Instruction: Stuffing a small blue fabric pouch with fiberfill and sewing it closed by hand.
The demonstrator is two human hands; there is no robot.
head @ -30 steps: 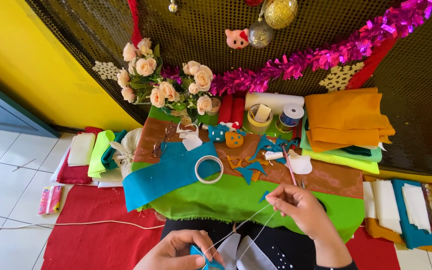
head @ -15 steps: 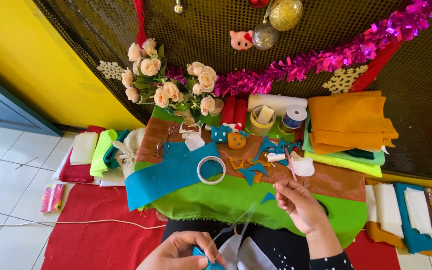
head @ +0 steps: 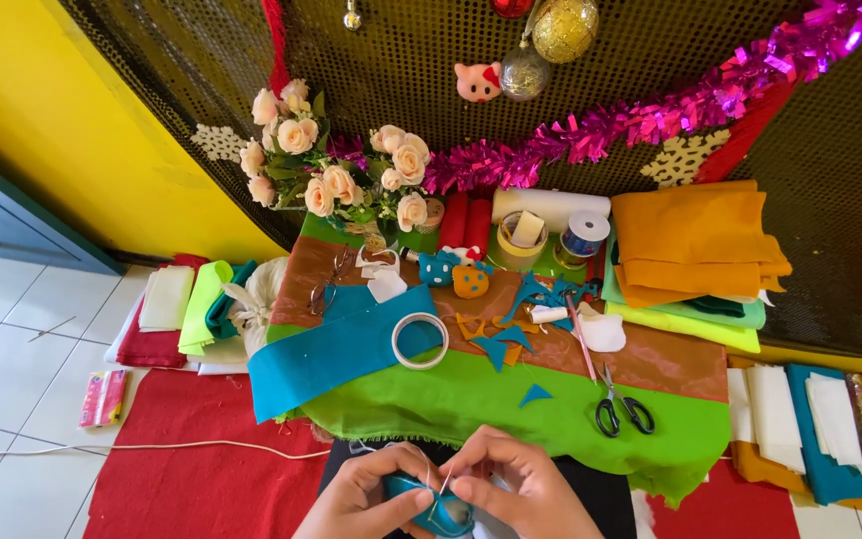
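blue felt piece (head: 441, 509) pinched by both hands; scissors (head: 623, 411), tape ring (head: 419, 340) beyond

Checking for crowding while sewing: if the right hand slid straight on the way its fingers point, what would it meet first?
The right hand points left at the blue felt piece and the left hand that holds it; they already touch, so it would meet those at once.

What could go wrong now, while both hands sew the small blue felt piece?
The needle sits between fingertips of the left hand and right hand, so it might prick a finger. The thread is too thin to see here and may tangle. The scissors lie near the table's front edge and could get knocked off.
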